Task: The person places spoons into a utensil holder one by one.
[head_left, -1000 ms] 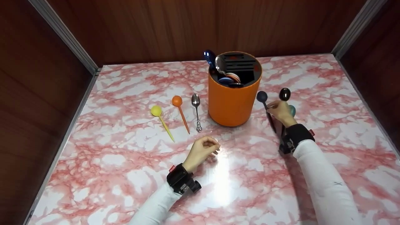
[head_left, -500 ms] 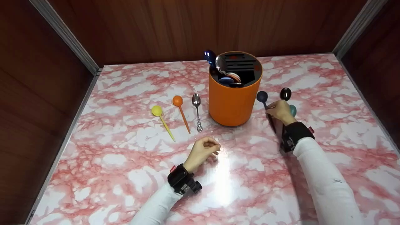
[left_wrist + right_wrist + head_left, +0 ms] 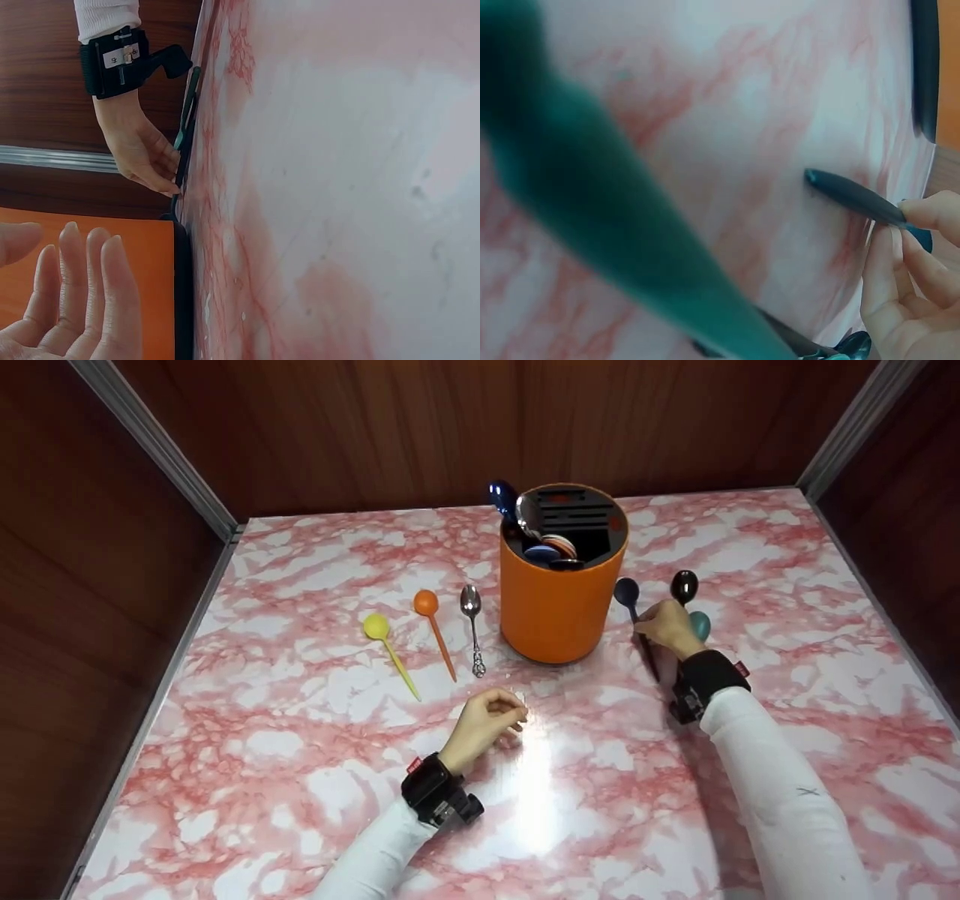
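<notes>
My right hand [image 3: 667, 626] pinches the handle of a navy spoon [image 3: 627, 591] between thumb and fingers, to the right of the orange utensil holder [image 3: 555, 615]. In the right wrist view the spoon's dark handle [image 3: 851, 196] slants over the marbled surface, its end toward the camera. Close beside that hand lie a shiny black spoon [image 3: 684, 586] and a teal spoon [image 3: 700, 625], both with handles mostly hidden in the head view. My left hand [image 3: 484, 727] holds nothing, its fingers loosely bent, in front of the holder.
Left of the holder lie a silver spoon [image 3: 471, 601], an orange spoon [image 3: 426, 603] and a yellow spoon [image 3: 376, 626]. Several spoons stand in the holder, including a shiny blue one [image 3: 503, 498]. Dark wood panels [image 3: 465, 427] enclose the back and sides of the table.
My right hand has shifted slightly left with the navy spoon, baring more of the teal spoon. The left hand stays in place.
</notes>
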`<state>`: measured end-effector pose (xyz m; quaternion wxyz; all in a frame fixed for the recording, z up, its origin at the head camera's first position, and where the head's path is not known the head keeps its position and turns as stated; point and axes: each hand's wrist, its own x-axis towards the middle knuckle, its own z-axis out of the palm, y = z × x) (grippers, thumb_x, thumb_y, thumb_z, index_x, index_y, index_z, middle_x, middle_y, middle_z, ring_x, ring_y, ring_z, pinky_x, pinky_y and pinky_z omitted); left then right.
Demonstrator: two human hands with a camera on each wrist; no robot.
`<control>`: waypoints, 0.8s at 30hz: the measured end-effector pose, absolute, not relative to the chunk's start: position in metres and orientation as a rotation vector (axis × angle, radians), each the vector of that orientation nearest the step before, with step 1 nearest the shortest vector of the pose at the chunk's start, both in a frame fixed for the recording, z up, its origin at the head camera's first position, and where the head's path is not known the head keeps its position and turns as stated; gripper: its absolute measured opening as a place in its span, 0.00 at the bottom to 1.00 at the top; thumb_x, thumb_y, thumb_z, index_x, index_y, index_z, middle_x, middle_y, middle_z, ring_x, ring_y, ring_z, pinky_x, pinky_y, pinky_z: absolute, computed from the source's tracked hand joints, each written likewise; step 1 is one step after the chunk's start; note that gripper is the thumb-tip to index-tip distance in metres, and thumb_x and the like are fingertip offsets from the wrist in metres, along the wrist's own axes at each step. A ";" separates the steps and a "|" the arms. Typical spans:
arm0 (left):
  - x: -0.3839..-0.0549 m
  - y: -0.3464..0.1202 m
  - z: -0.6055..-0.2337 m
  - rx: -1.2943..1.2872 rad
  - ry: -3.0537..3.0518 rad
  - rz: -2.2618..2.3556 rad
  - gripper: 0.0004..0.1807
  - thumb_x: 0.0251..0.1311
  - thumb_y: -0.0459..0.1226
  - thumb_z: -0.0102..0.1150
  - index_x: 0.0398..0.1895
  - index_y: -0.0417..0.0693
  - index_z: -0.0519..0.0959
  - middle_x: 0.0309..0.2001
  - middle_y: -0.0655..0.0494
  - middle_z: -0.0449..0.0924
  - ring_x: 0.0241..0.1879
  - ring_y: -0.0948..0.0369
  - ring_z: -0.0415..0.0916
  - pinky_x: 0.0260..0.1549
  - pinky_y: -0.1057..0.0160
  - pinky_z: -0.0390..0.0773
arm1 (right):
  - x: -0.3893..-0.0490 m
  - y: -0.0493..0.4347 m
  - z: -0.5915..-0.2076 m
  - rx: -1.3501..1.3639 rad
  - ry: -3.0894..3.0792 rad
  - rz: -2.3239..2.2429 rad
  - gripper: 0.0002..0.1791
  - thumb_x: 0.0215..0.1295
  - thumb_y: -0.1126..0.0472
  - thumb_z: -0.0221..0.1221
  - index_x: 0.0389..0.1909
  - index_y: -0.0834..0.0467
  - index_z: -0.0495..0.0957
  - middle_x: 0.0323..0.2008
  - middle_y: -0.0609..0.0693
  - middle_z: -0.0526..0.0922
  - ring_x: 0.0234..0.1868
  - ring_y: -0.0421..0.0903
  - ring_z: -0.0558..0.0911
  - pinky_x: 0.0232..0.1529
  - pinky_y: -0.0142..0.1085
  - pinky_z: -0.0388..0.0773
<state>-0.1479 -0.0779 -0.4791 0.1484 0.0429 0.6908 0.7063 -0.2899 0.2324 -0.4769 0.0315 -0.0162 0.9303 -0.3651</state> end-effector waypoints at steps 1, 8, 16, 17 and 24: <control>-0.148 -0.078 -0.479 0.120 1.987 2.028 0.06 0.59 0.29 0.60 0.38 0.33 0.76 0.28 0.53 0.78 0.21 0.59 0.77 0.18 0.68 0.79 | -0.289 0.231 -0.476 -0.044 2.861 -1.128 0.14 0.54 0.70 0.59 0.37 0.79 0.80 0.37 0.73 0.81 0.28 0.52 0.81 0.31 0.31 0.78; -0.148 -0.077 -0.480 0.126 1.993 2.019 0.06 0.60 0.29 0.60 0.38 0.33 0.76 0.28 0.53 0.78 0.20 0.59 0.77 0.18 0.67 0.80 | -0.288 0.231 -0.473 0.111 2.742 -1.278 0.15 0.57 0.70 0.59 0.41 0.80 0.78 0.32 0.66 0.83 0.15 0.30 0.74 0.19 0.22 0.75; -0.149 -0.076 -0.480 0.100 1.997 1.999 0.07 0.61 0.31 0.60 0.37 0.34 0.76 0.28 0.54 0.79 0.21 0.59 0.77 0.20 0.66 0.81 | -0.285 0.232 -0.463 0.208 2.693 -1.404 0.15 0.58 0.69 0.60 0.42 0.77 0.76 0.17 0.43 0.76 0.13 0.30 0.74 0.17 0.23 0.75; -0.149 -0.076 -0.480 0.099 1.995 2.000 0.07 0.60 0.31 0.60 0.38 0.34 0.76 0.28 0.54 0.79 0.21 0.59 0.77 0.20 0.65 0.82 | -0.285 0.232 -0.462 0.208 2.698 -1.400 0.15 0.57 0.69 0.60 0.42 0.77 0.76 0.17 0.42 0.76 0.13 0.30 0.74 0.17 0.24 0.75; -0.148 -0.075 -0.481 0.097 1.982 2.004 0.07 0.60 0.31 0.60 0.39 0.34 0.76 0.29 0.53 0.79 0.21 0.59 0.77 0.22 0.64 0.83 | -0.283 0.236 -0.457 0.193 2.805 -1.304 0.15 0.57 0.67 0.61 0.42 0.75 0.79 0.20 0.44 0.79 0.15 0.31 0.73 0.19 0.24 0.72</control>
